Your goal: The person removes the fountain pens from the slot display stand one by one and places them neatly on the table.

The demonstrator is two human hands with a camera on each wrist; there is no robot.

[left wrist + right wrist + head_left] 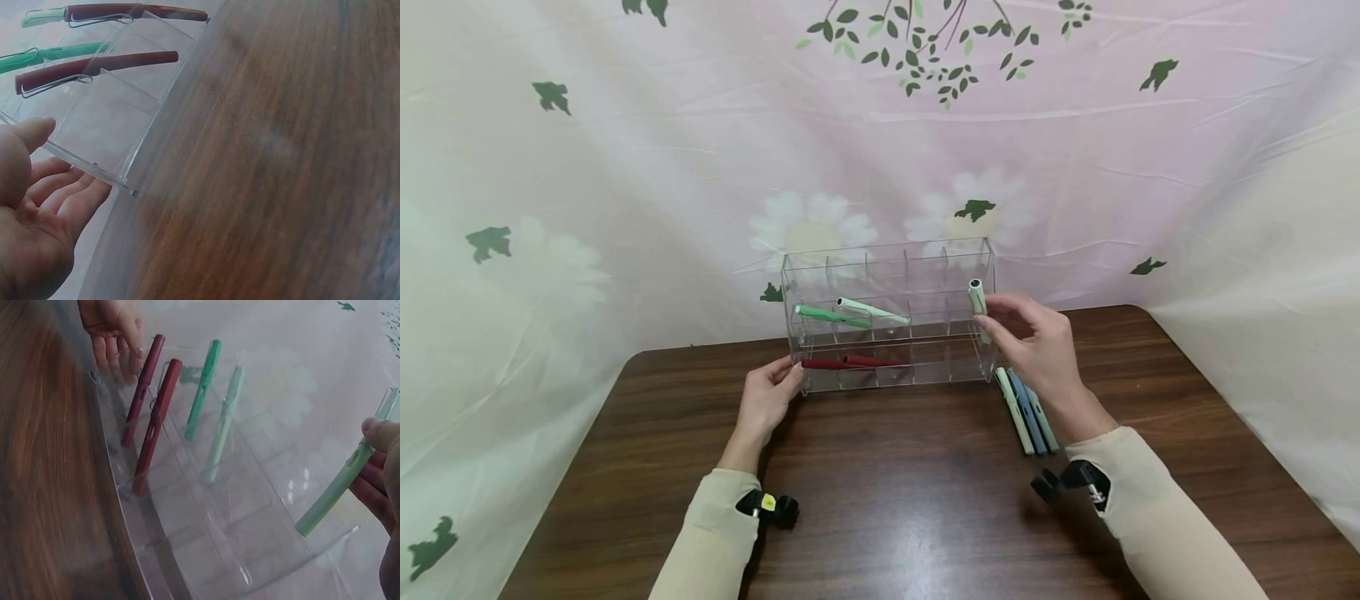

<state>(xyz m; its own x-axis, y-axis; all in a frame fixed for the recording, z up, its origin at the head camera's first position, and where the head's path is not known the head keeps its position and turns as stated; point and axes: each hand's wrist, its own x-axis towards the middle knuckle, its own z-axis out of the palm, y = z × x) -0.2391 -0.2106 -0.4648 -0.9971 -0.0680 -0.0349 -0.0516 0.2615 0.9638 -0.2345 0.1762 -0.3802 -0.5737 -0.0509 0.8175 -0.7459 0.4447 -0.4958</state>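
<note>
A clear acrylic organizer (932, 372) with tiered compartments stands at the back of the table. My left hand (767, 400) grips its left side wall, the thumb on one face and the fingers on the other. Between right thumb and fingers I pinch a pale green pen (334, 494); my right hand (1041, 350) holds it tilted over the organizer's right end. Two dark red pens (159, 419) lean in the front row at the left. Behind them rest a bright green pen (204, 390) and a pale mint pen (225, 422).
To the right of the organizer, a pale green pen (1015, 412), a blue pen (1032, 417) and a grey-green pen (1043, 423) lie side by side on the brown wooden table (880, 475). A printed cloth (700, 192) hangs close behind the organizer.
</note>
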